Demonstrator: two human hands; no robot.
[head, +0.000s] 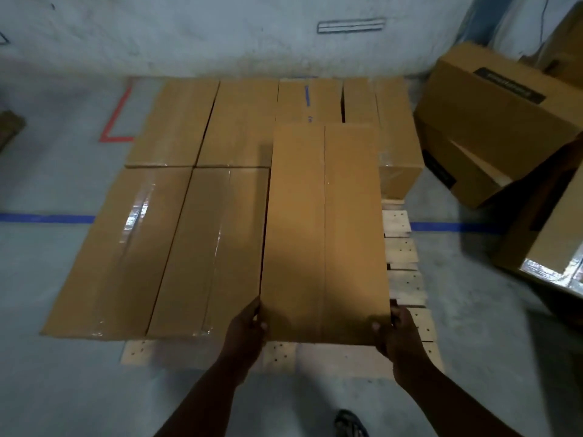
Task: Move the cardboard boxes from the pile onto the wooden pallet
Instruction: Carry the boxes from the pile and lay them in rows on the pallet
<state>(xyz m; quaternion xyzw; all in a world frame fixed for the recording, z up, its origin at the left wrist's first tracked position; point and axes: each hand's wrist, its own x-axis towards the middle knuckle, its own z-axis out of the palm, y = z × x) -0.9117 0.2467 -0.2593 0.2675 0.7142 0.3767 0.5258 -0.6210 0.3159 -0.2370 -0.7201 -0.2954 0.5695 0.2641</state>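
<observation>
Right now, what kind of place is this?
Likely a warehouse or storeroom: concrete floor with blue tape lines, a wooden pallet loaded with cardboard boxes, and a box pile at right.

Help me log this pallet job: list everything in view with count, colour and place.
held box: one, brown, over the pallet's front right
boxes on the pallet: six visible, brown, four in the far row, two at near left
pile boxes: at least three, brown, at the right
wooden pallet: one, pale wood, under the boxes, slats bare at right
blue tape line: one, blue, on the floor either side of the pallet
red tape: one corner mark, red, floor at far left
wall vent: one, pale, far wall
shoe: one, dark, bottom edge
hands: two; left hand grips the held box's near left corner, right hand its near right corner
</observation>
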